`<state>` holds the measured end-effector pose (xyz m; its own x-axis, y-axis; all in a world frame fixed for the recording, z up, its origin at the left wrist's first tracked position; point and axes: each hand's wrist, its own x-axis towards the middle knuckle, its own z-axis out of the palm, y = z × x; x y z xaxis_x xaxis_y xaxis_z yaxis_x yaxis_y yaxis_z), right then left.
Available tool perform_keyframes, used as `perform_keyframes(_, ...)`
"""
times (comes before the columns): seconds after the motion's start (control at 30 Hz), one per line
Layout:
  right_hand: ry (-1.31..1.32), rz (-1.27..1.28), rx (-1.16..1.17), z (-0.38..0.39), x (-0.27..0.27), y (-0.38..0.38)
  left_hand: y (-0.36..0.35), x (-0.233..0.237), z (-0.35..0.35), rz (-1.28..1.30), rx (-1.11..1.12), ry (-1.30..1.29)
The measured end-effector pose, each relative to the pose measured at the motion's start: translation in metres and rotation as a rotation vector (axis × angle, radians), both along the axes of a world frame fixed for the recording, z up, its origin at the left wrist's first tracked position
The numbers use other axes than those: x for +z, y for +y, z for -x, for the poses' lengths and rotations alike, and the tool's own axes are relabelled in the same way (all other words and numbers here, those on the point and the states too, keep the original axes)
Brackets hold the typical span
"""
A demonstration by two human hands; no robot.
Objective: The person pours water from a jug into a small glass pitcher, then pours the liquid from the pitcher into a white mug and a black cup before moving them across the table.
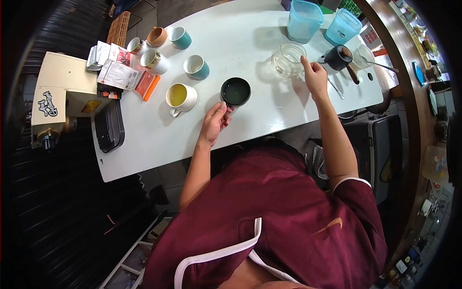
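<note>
Where the dark cup [236, 91] stands mid-worktop [159, 139], its handle is apparently grasped by the left hand [214, 123]; the glass carafe [288, 59] is merely touched by the right hand [315, 77], index finger extended, nothing grasped.

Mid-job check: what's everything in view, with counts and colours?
table: one, white, centre
dark cup: one, black-green, middle
mug: one, white, left of dark cup
teal cups: two, teal, left-centre
small cups: three, brown and white, far left
glass jug: one, clear, right-centre
tubs: two, blue, far edge
pot: one, black, right of glass jug
packets: several, white and orange, left edge
machine: one, cream, off left end
left hand: pinched at dark cup
right hand: fingertip on glass jug
</note>
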<state>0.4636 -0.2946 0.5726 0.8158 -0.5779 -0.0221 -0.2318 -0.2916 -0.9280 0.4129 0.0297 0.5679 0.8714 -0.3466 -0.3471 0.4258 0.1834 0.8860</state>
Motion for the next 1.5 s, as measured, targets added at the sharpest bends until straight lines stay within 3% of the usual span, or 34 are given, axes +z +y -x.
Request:
perform_keyframes(0.1,0.042,0.035,0.04,0.004,0.0,-0.005,-0.006,-0.003,-0.004,0.008,0.002,0.008)
perform_keyframes(0.4,-0.29,0.291,-0.024,0.046,0.014,0.008,-0.015,-0.014,-0.015,0.027,0.045,0.014)
perform_keyframes(0.63,-0.28,0.341,0.08,0.079,0.019,0.005,-0.032,-0.012,-0.02,-0.018,0.132,-0.008)
perform_keyframes(1.2,-0.225,0.04,0.451,0.063,0.037,-0.003,-0.066,-0.008,-0.063,-0.375,0.251,-0.068)
perform_keyframes(1.5,-0.189,0.03,0.693,0.045,0.032,0.021,-0.041,0.004,-0.027,-0.462,0.421,-0.129)
